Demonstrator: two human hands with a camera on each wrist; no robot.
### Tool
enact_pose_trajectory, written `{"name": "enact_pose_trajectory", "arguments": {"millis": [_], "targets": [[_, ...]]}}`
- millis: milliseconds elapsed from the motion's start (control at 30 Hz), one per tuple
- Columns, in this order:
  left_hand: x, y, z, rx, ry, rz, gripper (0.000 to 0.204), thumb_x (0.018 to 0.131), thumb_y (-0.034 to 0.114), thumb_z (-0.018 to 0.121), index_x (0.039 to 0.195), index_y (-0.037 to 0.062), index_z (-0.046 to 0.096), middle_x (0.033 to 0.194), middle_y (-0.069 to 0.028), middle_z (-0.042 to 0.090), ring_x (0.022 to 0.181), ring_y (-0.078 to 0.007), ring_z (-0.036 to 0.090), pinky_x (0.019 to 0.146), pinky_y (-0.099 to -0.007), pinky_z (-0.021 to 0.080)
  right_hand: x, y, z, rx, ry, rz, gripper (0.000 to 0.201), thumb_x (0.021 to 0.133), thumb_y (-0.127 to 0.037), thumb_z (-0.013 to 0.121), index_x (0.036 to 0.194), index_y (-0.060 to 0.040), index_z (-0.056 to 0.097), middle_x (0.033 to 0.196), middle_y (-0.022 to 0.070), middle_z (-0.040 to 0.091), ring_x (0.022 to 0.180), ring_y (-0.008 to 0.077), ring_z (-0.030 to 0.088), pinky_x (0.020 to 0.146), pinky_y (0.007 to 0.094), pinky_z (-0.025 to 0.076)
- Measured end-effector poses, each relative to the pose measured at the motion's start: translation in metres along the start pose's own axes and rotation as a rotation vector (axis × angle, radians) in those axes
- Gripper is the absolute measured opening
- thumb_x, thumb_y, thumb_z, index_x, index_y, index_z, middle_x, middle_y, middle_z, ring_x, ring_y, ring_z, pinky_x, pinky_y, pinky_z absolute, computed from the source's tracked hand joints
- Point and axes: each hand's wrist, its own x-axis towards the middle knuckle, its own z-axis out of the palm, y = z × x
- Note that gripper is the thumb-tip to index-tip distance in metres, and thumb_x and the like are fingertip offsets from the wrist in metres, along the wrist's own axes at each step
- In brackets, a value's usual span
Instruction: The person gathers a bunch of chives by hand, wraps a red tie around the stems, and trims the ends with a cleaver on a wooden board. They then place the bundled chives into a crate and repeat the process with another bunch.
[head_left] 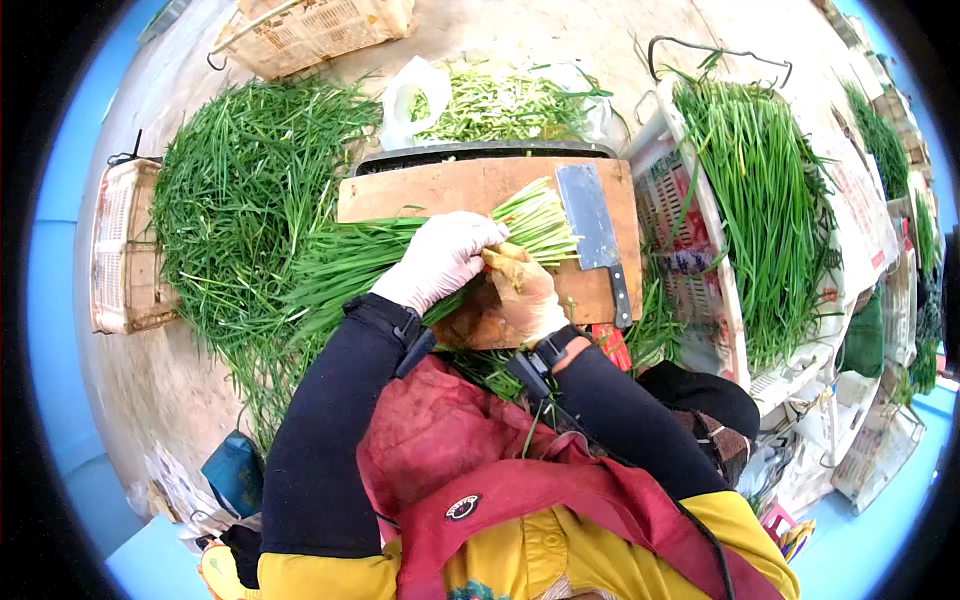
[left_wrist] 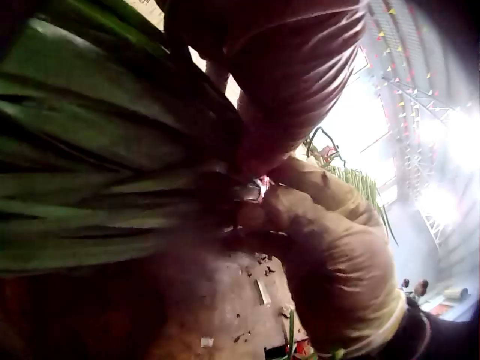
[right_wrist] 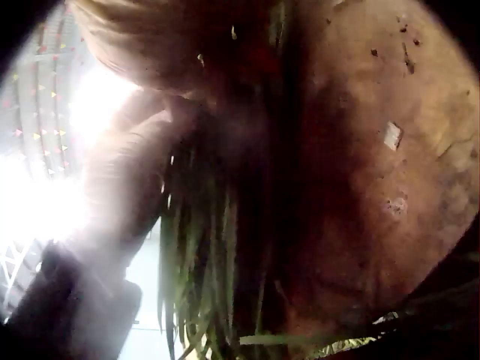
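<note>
Over a brown cutting board (head_left: 390, 197), my gloved left hand (head_left: 445, 258) grips a bundle of garlic chives (head_left: 360, 255) around its middle. The long green leaves trail off to the left, and the pale, evenly cut stems (head_left: 540, 222) point right. My right hand (head_left: 525, 292), in a glove with yellowed fingertips, pinches at the near side of the same bundle, right against the left hand. In the left wrist view the fingertips of the right hand (left_wrist: 330, 255) meet the left hand at the stems; what lies between them is hidden. A cleaver (head_left: 590, 215) lies just beyond the stem ends.
A big heap of loose green leaves (head_left: 250, 190) lies at the left. Behind the board sits a plastic bag (head_left: 415, 95) beside pale cut stems (head_left: 500, 105). White crates (head_left: 715, 250) with more chives (head_left: 755, 210) stand at the right, and others at the back and left.
</note>
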Motion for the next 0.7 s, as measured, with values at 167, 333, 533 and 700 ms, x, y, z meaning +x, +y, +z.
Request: {"name": "enact_pose_trajectory", "arguments": {"millis": [167,333,533,700], "targets": [[0.0,0.001,0.001,-0.039,-0.01,-0.019,0.027,0.071,0.003,0.073,0.097,0.0104,0.071,0.093,-0.0085,0.07,0.09,-0.0282,0.067,0.08,-0.0353,0.054,0.013,-0.023,-0.047,0.274,-0.098,0.232,0.042,0.082,0.017,0.052,0.112,-0.0052,0.07,0.107,0.0111,0.069,0.094,0.0201,0.066,0.086,0.029,0.051],[-0.003,0.006,0.009,0.147,0.041,-0.027,0.024,0.068,0.011,0.077,0.092,0.0141,0.073,0.087,-0.0058,0.068,0.084,-0.0272,0.066,0.074,-0.0375,0.054,0.087,-0.041,-0.058,-0.37,-0.256,-0.018,0.034,0.081,-0.003,0.059,0.115,-0.0035,0.064,0.096,0.0186,0.066,0.087,0.037,0.064,0.083,0.0436,0.051],[-0.003,0.009,0.011,0.131,0.174,0.003,0.013,0.071,0.011,0.078,0.082,0.0125,0.071,0.08,-0.0063,0.066,0.076,-0.0281,0.065,0.067,-0.0369,0.052,0.12,-0.015,-0.045,-0.554,-0.531,0.215,0.024,0.084,-0.026,0.065,0.082,-0.0027,0.07,0.089,0.0221,0.068,0.087,0.038,0.067,0.079,0.0436,0.052],[-0.003,0.004,0.015,0.071,0.167,-0.05,0.009,0.075,0.006,0.074,0.081,0.0099,0.069,0.081,-0.0078,0.065,0.079,-0.0287,0.063,0.07,-0.0356,0.051,0.11,-0.014,-0.041,-0.432,-0.402,0.336,0.027,0.084,-0.028,0.064,0.083,-0.002,0.071,0.09,0.0216,0.067,0.086,0.0383,0.065,0.08,0.0429,0.051]]}}
